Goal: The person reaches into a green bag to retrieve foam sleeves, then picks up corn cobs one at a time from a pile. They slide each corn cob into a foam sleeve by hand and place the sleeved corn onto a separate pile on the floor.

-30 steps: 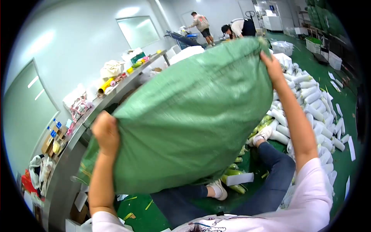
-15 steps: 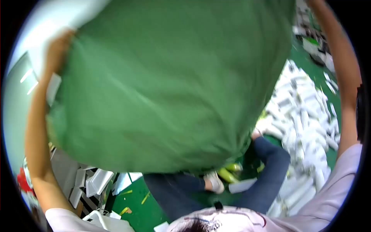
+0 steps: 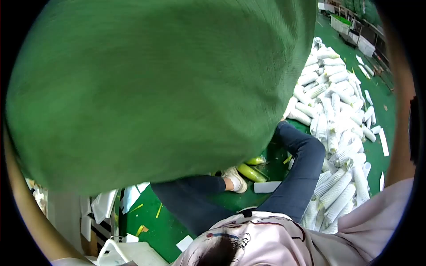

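Note:
A large green cloth or sack [image 3: 155,93] is raised in front of me and fills the upper left and middle of the view. My left forearm [image 3: 31,213] reaches up along the left edge and passes behind the cloth, so my left hand does not show. On the far right, my right arm [image 3: 399,124] stretches upward past the frame, its hand out of sight too. Below the cloth's lower edge, long yellow-green gourds [image 3: 251,173] lie on the floor between my legs.
A long heap of vegetables in white foam net sleeves [image 3: 335,106] covers the floor to my right. White foam trays [image 3: 104,206] and a white plastic seat or bin [image 3: 137,253] are at lower left. Crates [image 3: 340,24] and shelving stand at the far right back.
The green cloth has swung left and spread toward me, covering more of the left side. My left hand, earlier gripping its edge, has gone out of sight.

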The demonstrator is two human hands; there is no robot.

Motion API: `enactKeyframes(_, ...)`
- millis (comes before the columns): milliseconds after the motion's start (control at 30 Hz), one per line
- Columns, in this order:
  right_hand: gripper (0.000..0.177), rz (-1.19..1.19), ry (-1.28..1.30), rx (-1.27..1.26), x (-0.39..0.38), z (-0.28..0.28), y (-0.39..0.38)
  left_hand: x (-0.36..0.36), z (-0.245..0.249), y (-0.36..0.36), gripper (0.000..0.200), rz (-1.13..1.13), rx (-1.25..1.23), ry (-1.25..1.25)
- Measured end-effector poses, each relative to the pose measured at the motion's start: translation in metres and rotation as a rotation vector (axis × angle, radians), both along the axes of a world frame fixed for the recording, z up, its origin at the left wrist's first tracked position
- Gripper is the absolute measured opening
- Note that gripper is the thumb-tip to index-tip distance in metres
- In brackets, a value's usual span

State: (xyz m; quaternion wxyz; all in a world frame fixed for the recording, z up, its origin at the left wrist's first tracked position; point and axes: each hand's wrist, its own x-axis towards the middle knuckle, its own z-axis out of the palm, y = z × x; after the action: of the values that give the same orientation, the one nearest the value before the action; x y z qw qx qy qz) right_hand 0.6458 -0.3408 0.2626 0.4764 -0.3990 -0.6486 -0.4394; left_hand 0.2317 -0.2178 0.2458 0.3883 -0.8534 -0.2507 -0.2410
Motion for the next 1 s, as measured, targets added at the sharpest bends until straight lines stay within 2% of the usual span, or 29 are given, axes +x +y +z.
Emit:
enactKeyframes(100,0.038,0.186,-0.126,0.152,-0.041,-0.085,-0.03,0.033,-0.094,-0.008,0.035,-0.035,-0.228,0.073)
enactKeyframes(167,0.04,0.428,-0.189,0.184,-0.078,-0.194,-0.054,0.038,-0.116,0.002,0.035,-0.006,-0.306,0.083)
enactKeyframes(233,0.042,0.633,-0.218,-0.041,-0.112,-0.336,-0.077,0.029,-0.089,0.027,0.037,0.026,-0.215,-0.001)
enactKeyframes(267,0.049,0.519,-0.292,-0.409,-0.117,-0.406,-0.095,0.025,-0.061,0.043,0.037,0.043,-0.139,-0.047)
enactKeyframes(333,0.056,0.402,-0.244,-0.467,-0.152,-0.45,-0.073,0.018,0.0,0.077,0.039,0.061,-0.012,-0.123)
enactKeyframes(400,0.046,0.606,-0.04,-0.734,-0.167,-0.426,0.002,0.012,0.058,0.102,0.041,0.085,0.078,-0.172)
enactKeyframes(467,0.041,0.619,0.036,-0.57,-0.195,-0.383,0.109,0.015,0.098,0.121,0.044,0.097,0.114,-0.183)
enactKeyframes(500,0.047,0.523,0.06,-0.466,-0.206,-0.314,0.128,0.019,0.11,0.125,0.045,0.093,0.125,-0.178)
enactKeyframes(533,0.056,0.27,0.003,-0.352,-0.213,-0.249,0.129,0.024,0.118,0.127,0.047,0.075,0.131,-0.169)
enactKeyframes(567,0.059,0.4,0.066,-0.366,-0.222,-0.199,0.153,0.032,0.121,0.126,0.048,0.037,0.136,-0.156)
enactKeyframes(600,0.059,0.43,0.12,-0.309,-0.232,-0.169,0.192,0.041,0.12,0.123,0.05,-0.017,0.136,-0.147)
enactKeyframes(633,0.065,0.308,0.158,-0.259,-0.238,-0.15,0.235,0.054,0.114,0.118,0.051,-0.093,0.125,-0.127)
enactKeyframes(667,0.065,0.16,0.199,-0.265,-0.241,-0.142,0.288,0.066,0.101,0.111,0.053,-0.174,0.096,-0.101)
enactKeyframes(733,0.066,0.01,0.421,-0.657,-0.241,-0.115,0.329,0.084,0.059,0.1,0.056,-0.332,-0.003,-0.044)
enactKeyframes(800,0.049,0.235,0.288,-0.122,-0.218,-0.121,0.314,0.084,-0.006,0.09,0.06,-0.434,-0.158,0.004)
enactKeyframes(867,0.027,0.57,0.066,0.183,-0.164,-0.146,0.262,0.07,-0.097,0.096,0.064,-0.379,-0.302,-0.003)
enactKeyframes(933,0.034,0.448,0.242,-0.158,-0.112,-0.229,0.217,0.037,-0.211,0.114,0.08,-0.115,-0.308,-0.038)
enactKeyframes(967,0.025,0.559,0.507,-0.335,-0.093,-0.271,0.188,0.014,-0.268,0.13,0.092,0.073,-0.357,-0.082)
enactKeyframes(1000,0.027,0.472,0.685,-0.515,-0.066,-0.329,0.174,-0.011,-0.319,0.149,0.104,0.263,-0.399,-0.123)
